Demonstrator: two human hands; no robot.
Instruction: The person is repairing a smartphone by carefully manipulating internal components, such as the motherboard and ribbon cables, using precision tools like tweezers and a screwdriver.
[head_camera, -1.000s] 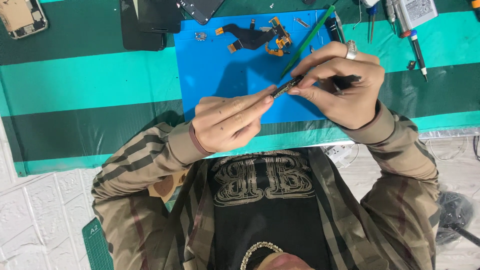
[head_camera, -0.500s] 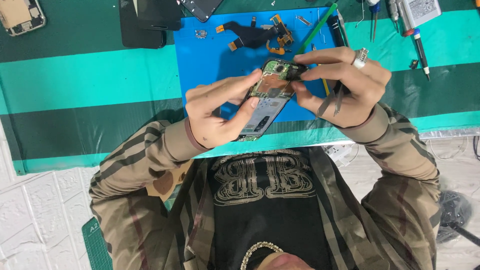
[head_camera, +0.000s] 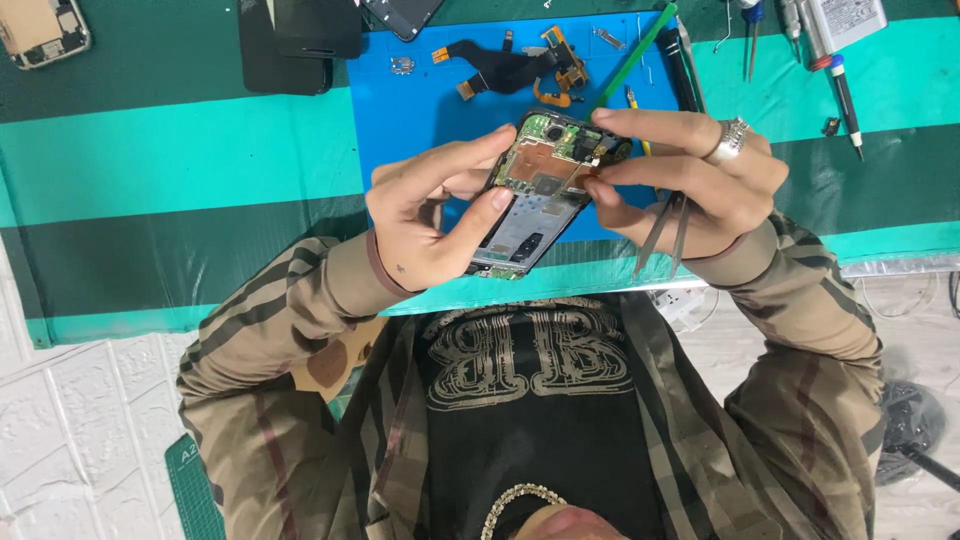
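Head view: opened phone (head_camera: 535, 195) held tilted above blue mat (head_camera: 420, 120), back cover off, green board and copper shielding facing up. Left hand (head_camera: 430, 215) clamped around lower half of phone, thumb pressed on bare metal midframe, fingers curled behind far edge. Right hand (head_camera: 690, 175) pinched on upper right corner of phone, thumb and forefinger closed together on a small part beside the board; exactly what is pinched too small to tell. Tweezers (head_camera: 665, 235) tucked under right palm, tips hanging down toward table edge, clear of phone. Ring (head_camera: 730, 140) on one right finger. Phone thus bridged between both grips, lower end in left, upper corner in right, well above mat rather than resting on it.

Further back on mat: black flex cable (head_camera: 505, 70) with orange connectors, small metal bracket (head_camera: 403, 66), green spudger (head_camera: 632, 55) lying diagonally just behind right fingers. Beyond mat, striped green cloth (head_camera: 180, 150) over table; dark phone shell (head_camera: 300, 45) at top, another opened phone (head_camera: 40, 30) in top left corner, screwdrivers (head_camera: 840, 85) at top right. Striped sleeves and dark printed shirt filling lower half.
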